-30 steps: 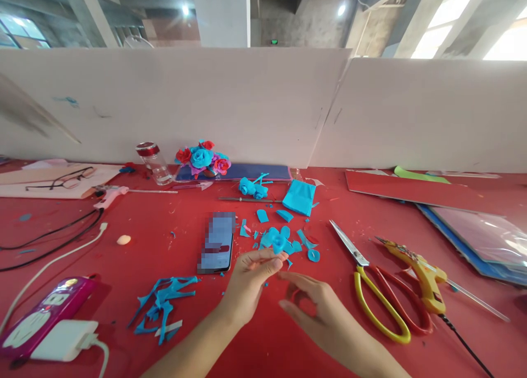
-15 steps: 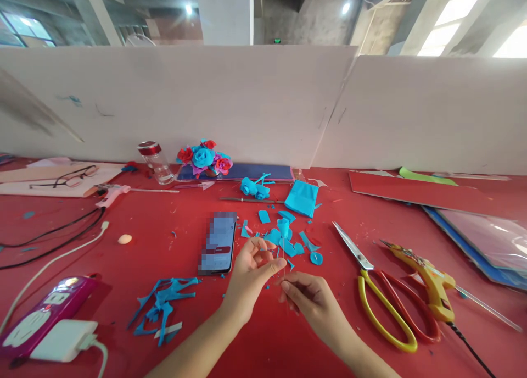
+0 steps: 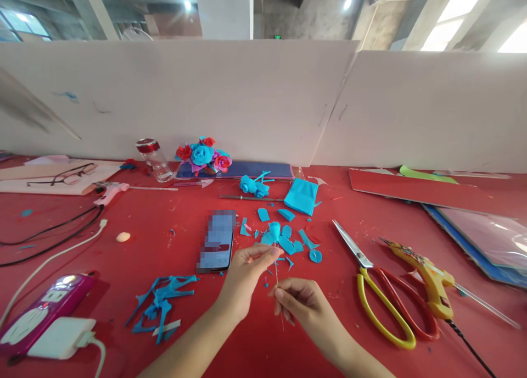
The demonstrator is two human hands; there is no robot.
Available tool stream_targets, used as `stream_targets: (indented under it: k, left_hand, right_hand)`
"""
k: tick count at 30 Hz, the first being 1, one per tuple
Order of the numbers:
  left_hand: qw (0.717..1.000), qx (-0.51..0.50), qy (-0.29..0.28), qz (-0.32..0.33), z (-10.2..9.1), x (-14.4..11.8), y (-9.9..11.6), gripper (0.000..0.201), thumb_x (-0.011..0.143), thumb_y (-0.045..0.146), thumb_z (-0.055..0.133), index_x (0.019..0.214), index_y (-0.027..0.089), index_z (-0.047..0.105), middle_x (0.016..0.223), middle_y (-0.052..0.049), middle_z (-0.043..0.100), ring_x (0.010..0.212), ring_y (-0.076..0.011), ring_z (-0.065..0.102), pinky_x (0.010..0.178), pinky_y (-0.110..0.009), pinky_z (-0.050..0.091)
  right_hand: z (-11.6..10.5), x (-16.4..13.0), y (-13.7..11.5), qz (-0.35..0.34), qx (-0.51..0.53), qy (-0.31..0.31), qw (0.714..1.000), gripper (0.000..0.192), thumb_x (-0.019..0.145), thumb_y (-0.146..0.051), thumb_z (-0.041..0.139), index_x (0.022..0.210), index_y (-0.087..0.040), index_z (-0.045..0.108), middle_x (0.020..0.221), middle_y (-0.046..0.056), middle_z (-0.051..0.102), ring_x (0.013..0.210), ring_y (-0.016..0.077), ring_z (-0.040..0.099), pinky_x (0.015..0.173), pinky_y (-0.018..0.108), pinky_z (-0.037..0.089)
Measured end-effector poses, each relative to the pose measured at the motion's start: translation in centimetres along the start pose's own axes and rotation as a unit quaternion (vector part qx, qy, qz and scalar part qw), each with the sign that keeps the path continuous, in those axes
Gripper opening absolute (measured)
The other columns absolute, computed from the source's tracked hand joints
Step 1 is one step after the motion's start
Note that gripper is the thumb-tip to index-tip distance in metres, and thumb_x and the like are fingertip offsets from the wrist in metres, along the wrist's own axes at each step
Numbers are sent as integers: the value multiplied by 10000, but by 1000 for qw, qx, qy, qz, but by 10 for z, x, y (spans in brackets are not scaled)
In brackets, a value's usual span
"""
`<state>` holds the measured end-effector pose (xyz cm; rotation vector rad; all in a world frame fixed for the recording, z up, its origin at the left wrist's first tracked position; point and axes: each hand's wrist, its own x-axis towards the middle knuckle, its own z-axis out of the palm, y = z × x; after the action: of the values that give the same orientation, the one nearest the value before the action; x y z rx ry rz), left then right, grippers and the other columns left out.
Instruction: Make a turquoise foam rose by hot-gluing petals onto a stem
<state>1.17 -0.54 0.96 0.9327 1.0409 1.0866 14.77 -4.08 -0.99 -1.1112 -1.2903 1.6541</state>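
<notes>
Both hands pinching a thin wire stem with a little blue paper bud on top, just right of the phone.

Right hand (image 3: 307, 306) has its fingers closed tight on the lower part of the wire stem (image 3: 276, 273), and the left hand (image 3: 247, 271) has thumb and forefinger pressed together on it higher up, right under the blue paper bud (image 3: 274, 229). The whole thing is held up just right of the phone (image 3: 217, 240), with loose blue petals (image 3: 290, 245) lying a bit further right of the phone and the scissors (image 3: 381, 290) and yellow glue gun (image 3: 426, 279) well off to the right. My guess at the risk: that wire looks super thin, so a hard squeeze could bend it, or the bud could slide off or unroll if it isn't glued properly.
</notes>
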Motion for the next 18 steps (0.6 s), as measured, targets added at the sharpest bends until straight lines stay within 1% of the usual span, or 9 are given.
stream_targets:
  k: [2,4,7,9,14,16,18]
  left_hand:
    - [1000,20,-12,5,4,-2,1,209,705,381,708,635,185,691,663,10,568,716,-139,497,702,-244,380]
    - [999,34,-12,3,6,-4,2,200,701,364,714,621,182,694,639,12,557,693,-132,491,683,-237,376]
    - [999,40,-12,-6,7,-5,2,171,687,343,729,630,183,705,658,5,575,703,-135,504,691,-238,382]
    - [999,36,-25,-10,7,-5,1,170,685,331,731,610,182,702,651,4,569,696,-137,509,693,-244,390]
    - [997,27,-65,-21,10,-6,-2,240,711,320,706,526,174,663,587,13,532,656,-132,509,698,-256,396]
    - [997,31,-65,-21,10,-6,-3,232,726,321,690,544,180,666,570,21,526,636,-124,499,684,-248,388]
    - [998,41,-51,-19,9,-6,-3,204,723,326,690,573,187,676,590,23,536,638,-119,490,671,-242,377]
  right_hand:
    - [0,1,1,-6,6,17,1000,392,752,-527,604,686,-142,635,560,-5,557,473,65,409,472,207,323]
    - [0,2,1,-13,8,36,999,386,753,-524,606,674,-146,623,559,-8,552,480,70,415,475,208,324]
    - [-2,2,2,-25,9,54,998,387,756,-522,606,656,-148,608,565,-7,555,484,71,416,475,209,318]
    - [-3,0,2,-30,6,62,998,384,767,-508,601,639,-146,603,561,-8,546,487,70,411,477,209,314]
    - [-5,-2,2,-39,4,92,995,367,794,-474,590,631,-146,602,570,-13,537,507,69,417,495,207,327]
    - [-6,-1,0,-30,17,95,995,348,783,-472,604,652,-150,608,594,-7,560,521,76,444,509,211,351]
    - [-8,0,-3,-20,26,106,994,322,750,-475,639,691,-159,619,598,-10,566,526,86,465,517,218,373]
